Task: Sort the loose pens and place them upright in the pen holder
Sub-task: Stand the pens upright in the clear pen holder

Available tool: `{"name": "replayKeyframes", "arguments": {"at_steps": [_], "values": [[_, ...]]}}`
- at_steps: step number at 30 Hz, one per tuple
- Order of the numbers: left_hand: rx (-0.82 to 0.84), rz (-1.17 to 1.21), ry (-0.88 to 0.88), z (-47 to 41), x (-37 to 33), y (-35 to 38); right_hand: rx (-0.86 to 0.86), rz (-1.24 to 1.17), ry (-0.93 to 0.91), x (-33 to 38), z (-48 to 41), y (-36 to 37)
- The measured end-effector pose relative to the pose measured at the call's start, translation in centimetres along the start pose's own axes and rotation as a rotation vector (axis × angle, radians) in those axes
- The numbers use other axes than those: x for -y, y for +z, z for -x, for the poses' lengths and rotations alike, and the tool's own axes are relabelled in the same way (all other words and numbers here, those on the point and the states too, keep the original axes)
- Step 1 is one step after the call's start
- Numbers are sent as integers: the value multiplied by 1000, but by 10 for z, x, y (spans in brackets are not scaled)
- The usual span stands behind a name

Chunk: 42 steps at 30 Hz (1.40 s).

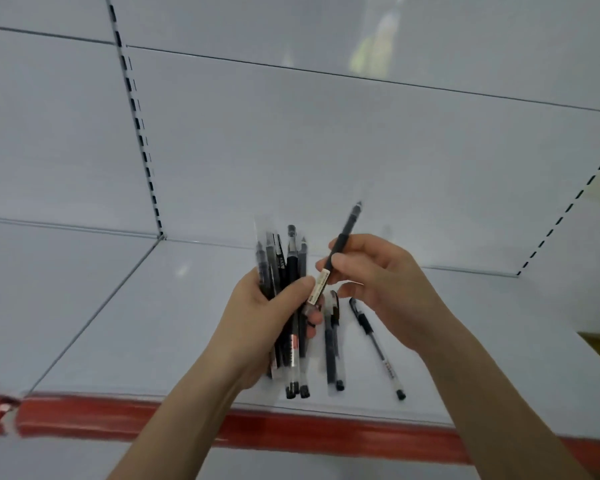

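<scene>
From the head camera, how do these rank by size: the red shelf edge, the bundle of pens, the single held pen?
Largest: red shelf edge, spanning the picture.
Next: bundle of pens, gripped by the left hand.
Smallest: single pen, pinched by the right hand; not much shorter than the bundle, but far thinner.

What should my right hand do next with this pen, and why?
Probably tuck the single pen into the bundle the left hand grips: the right hand pinches it, labelled end beside that bundle; no holder is in view.
</scene>
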State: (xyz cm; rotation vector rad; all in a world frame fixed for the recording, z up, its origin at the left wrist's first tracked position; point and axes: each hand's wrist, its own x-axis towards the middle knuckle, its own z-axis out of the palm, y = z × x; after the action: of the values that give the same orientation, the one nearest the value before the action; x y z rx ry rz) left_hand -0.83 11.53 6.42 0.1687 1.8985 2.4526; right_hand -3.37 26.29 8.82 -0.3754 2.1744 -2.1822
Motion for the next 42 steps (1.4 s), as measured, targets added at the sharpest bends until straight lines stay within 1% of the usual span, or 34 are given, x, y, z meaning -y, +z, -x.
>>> {"name": "replayKeyframes", "arguments": {"at_steps": [4,10,11,15,19,22,25,28,34,37,42], "values": [[-129,55,9,13,0,-5,106,-39,-8,2,-5,7],[-219,75,23,44,1,-30,260,-57,19,-3,-9,35],[-246,63,31,49,1,-36,259,-67,20,-2,-10,42],[-342,24,57,73,-5,-62,158,-109,-38,5,-17,74],[-459,58,44,98,-15,-100,173,-129,-53,7,-23,126],[-576,128,31,127,-25,-151,141,-193,-45,6,-30,176],[-660,261,35,165,-40,-214,175,-135,-80,-2,-34,244],[-702,336,42,207,-57,-280,234,-82,-120,-7,-31,330],[-770,348,120,279,-89,-390,362,-20,-190,-18,-25,486],[-785,372,147,297,-98,-434,407,9,-212,-23,-27,545],[-887,456,161,301,-108,-508,491,60,-227,-33,-53,634]]}}
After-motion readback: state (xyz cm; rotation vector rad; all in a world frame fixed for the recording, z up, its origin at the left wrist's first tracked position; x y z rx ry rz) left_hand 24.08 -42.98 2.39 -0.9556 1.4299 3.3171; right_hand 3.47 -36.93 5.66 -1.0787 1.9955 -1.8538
